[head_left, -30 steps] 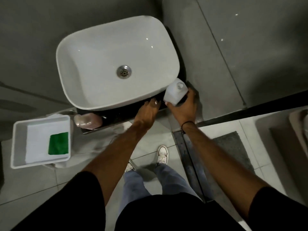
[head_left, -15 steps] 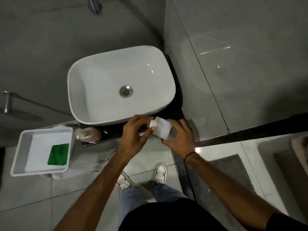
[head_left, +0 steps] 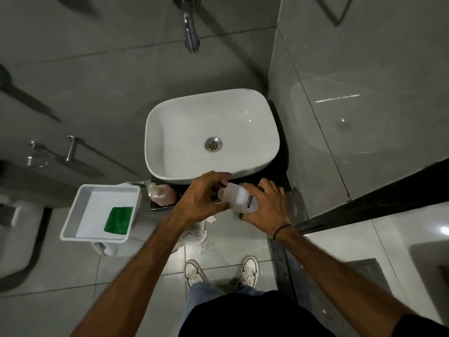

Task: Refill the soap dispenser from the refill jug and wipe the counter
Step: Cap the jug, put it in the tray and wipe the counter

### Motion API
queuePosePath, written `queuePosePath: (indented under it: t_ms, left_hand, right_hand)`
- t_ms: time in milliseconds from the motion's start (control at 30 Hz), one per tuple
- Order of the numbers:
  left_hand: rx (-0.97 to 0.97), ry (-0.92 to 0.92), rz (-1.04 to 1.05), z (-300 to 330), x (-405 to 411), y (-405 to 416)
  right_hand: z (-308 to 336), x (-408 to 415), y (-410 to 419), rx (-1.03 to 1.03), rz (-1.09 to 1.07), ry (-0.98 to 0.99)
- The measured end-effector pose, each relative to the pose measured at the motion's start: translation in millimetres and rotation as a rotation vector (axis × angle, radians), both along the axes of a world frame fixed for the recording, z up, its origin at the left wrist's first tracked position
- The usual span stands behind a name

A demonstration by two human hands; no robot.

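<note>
A white translucent refill jug (head_left: 239, 199) is held tilted on its side in front of the sink, over the counter's front edge. My right hand (head_left: 267, 207) grips its body from the right. My left hand (head_left: 202, 199) is closed around its neck end, hiding the cap. A pink soap dispenser (head_left: 162, 196) lies on the dark counter (head_left: 279, 183) to the left of my hands. A green cloth (head_left: 118, 219) lies in a white tray (head_left: 80, 210) further left.
A white basin (head_left: 211, 135) fills most of the counter, with a chrome tap (head_left: 190, 32) on the wall above it. Grey tiled walls close the back and right. A towel rail (head_left: 70, 148) is at the left. My shoes (head_left: 220, 272) stand on the tiled floor below.
The jug was lifted off the counter's right corner and tipped sideways between both hands. My left hand closed on its neck end. The head view pulled back and up.
</note>
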State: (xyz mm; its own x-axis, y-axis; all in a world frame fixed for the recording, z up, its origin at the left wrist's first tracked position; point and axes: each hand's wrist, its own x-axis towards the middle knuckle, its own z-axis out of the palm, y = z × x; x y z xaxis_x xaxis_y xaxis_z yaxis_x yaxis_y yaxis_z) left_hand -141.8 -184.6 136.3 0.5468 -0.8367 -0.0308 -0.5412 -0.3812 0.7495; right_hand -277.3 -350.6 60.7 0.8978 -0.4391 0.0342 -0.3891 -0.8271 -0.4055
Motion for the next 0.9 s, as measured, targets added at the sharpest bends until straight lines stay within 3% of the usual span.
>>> queuePosePath:
  t_ms: [100,167,267,367,467,533,667,833,900]
  left_hand:
    - [0.13,-0.203,0.045,5,-2,2]
    - [0.059,-0.174,-0.027,7,-7,4]
    - [-0.016,-0.107,0.094,7,-11,6]
    - [0.168,-0.224,0.143,4,-11,6]
    - [0.062,-0.165,-0.001,3,-16,6]
    - [-0.011,-0.106,0.094,2,-16,8]
    - [0.138,-0.172,0.174,-10,-18,7]
    - [0.067,-0.136,0.177,-21,-22,16]
    - [0.064,-0.021,0.163,-25,-18,33]
  right_hand:
    - [4,3,5,0.017,0.02,-0.009]
    - [6,2,8,0.023,0.03,-0.011]
    - [8,2,12,0.035,0.019,-0.004]
    - [10,2,16,0.048,0.037,0.006]
    - [9,0,17,0.069,0.021,0.013]
    - [8,-1,16,0.063,0.021,0.009]
    - [8,-2,19,0.083,0.032,0.001]
    - [5,0,23,0.167,0.073,-0.022]
    - [5,4,25,0.283,0.091,-0.035]
